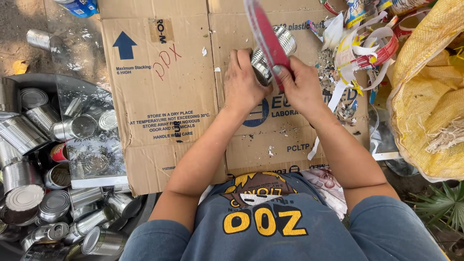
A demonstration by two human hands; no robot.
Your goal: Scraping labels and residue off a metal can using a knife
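Note:
My left hand (pixel 243 82) grips a bare silver tin can (pixel 282 41) lying on its side above a flattened cardboard box (pixel 164 96). My right hand (pixel 302 87) pinches a long red paper label strip (pixel 266 34) that rises up and away from the can. Both hands meet at the can in the upper middle of the view. Part of the can is hidden behind my fingers and the strip.
A dark tub (pixel 29 82) at the left holds several stripped silver cans (pixel 29 193), with a mirror-like sheet (pixel 92 145) over them. Torn paper labels (pixel 357 53) pile up at the upper right. A yellow woven sack (pixel 430 96) lies at the right.

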